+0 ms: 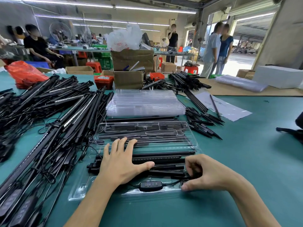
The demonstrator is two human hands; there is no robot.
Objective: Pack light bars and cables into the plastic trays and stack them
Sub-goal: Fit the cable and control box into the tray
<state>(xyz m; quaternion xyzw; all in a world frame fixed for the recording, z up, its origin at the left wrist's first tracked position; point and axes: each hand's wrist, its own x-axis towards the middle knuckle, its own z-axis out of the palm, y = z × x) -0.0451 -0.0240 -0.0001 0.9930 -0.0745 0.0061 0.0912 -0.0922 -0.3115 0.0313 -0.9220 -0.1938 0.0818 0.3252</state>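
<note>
A clear plastic tray lies on the green table in front of me, with several black light bars in its grooves. My left hand presses flat on the bars with fingers spread. My right hand has curled fingers pinching a black cable at the tray's right end. An inline controller with buttons sits in the tray's front slot. Behind it lies another filled tray under a clear lid.
A stack of empty clear trays stands further back. A big heap of light bars and cables covers the left side. Black ground spikes lie to the right. Cardboard boxes and a red bin sit behind.
</note>
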